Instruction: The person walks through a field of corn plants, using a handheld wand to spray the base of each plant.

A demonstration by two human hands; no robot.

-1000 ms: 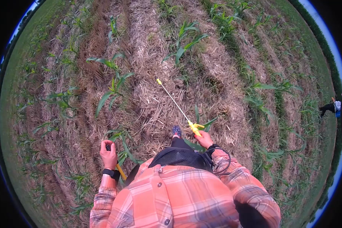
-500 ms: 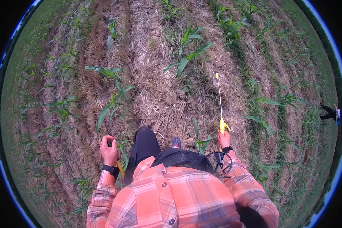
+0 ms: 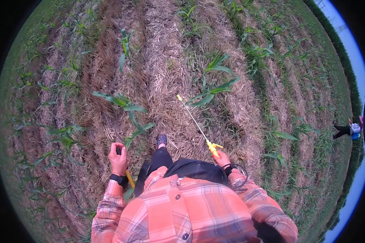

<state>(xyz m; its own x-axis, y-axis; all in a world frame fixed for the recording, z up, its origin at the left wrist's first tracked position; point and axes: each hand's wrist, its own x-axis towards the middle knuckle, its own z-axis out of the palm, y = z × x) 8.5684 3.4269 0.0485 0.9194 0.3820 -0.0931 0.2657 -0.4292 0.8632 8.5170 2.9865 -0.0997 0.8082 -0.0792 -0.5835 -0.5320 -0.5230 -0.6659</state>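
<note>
With our right hand [image 3: 222, 159] we grip a yellow-handled spray wand [image 3: 211, 147] slanting far left, left hand [image 3: 118, 163] fingers curled around a black handle [image 3: 119, 151].

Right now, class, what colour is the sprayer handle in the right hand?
The handle is yellow, best seen in the head view.

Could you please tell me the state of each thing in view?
Right grip: closed on yellow-handled spray wand
Wand: slanted; whether spraying, unclear
Left grip: curled around small black knob
Straight yellow bar: slanted
Thin black hose: looped
Orange plaid shirt: buttoned
Green leafy plants: standing
</note>
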